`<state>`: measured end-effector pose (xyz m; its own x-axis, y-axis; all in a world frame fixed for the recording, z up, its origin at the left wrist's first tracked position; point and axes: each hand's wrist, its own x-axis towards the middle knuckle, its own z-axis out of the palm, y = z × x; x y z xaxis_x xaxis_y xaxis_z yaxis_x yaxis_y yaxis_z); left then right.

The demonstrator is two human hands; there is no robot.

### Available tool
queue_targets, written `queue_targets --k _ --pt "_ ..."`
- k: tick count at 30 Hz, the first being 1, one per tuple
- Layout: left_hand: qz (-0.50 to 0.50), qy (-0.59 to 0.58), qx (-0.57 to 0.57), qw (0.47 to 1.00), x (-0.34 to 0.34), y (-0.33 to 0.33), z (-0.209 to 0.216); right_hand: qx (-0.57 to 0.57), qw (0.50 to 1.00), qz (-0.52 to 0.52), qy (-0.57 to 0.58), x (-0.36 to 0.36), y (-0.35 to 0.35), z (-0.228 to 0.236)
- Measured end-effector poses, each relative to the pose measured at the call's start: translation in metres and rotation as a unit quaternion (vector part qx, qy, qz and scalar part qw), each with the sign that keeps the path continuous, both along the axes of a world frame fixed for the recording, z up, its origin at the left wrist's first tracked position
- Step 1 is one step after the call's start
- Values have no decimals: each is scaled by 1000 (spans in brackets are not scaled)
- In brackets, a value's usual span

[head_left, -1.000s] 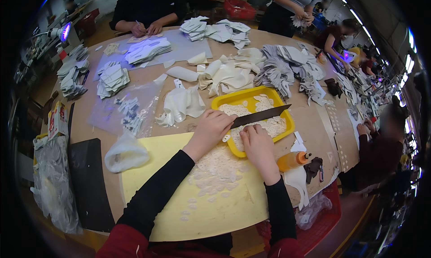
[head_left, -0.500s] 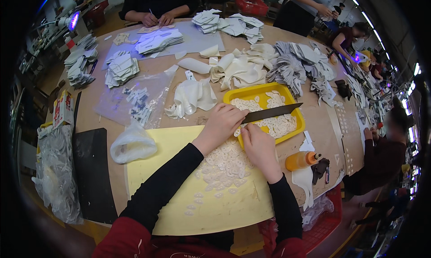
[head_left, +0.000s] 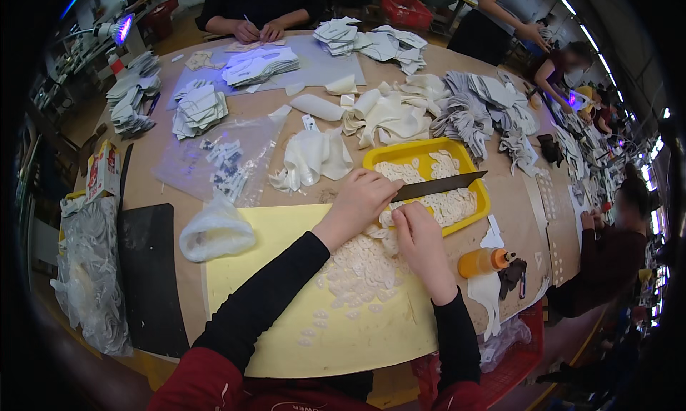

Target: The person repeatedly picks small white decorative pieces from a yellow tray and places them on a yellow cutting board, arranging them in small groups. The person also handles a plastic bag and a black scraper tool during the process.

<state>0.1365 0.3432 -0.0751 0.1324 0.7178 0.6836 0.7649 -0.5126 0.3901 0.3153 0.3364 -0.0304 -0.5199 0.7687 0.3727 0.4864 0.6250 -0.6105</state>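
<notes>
My left hand (head_left: 362, 201) is closed round the near end of a long, dark, flat knife (head_left: 444, 186). Its blade points right across a yellow tray (head_left: 468, 224) of small cream-coloured cut pieces (head_left: 454, 205). Close beside it, my right hand (head_left: 426, 245) is closed at the tray's near left corner, thumb up against the fingers; what those fingers hold is hidden. Beneath both wrists, a loose heap of similar pale pieces (head_left: 361, 268) lies on a yellow sheet (head_left: 279, 347), with several strays toward me.
An orange bottle (head_left: 482, 262) lies right of my right hand. Left are a clear plastic bag (head_left: 214, 234) and a black board (head_left: 148, 275). Cream material (head_left: 396, 114) and grey stacked pieces (head_left: 468, 111) lie beyond the tray. Across the table, a person's hands (head_left: 259, 31) work with a pen.
The view has shifted slightly. Both hands stay by the tray's near left corner, the left still on the knife. A small oval piece seen between them earlier no longer stands out.
</notes>
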Motion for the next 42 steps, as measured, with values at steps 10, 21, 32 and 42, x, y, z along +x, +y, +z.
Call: queue_targets --k 10,21,32,42 --pt "-4 1 -19 1000 1 0 0 -104 987 -69 103 13 1 9" --pt "-3 -4 -10 1000 -1 1 -2 4 994 27 -106 14 9 -7" --pt "1 -14 -6 1000 1 1 0 -58 990 -28 -122 2 -1 1" --pt "-8 -21 -18 1000 4 -6 1 -177 982 42 51 24 -6 26"
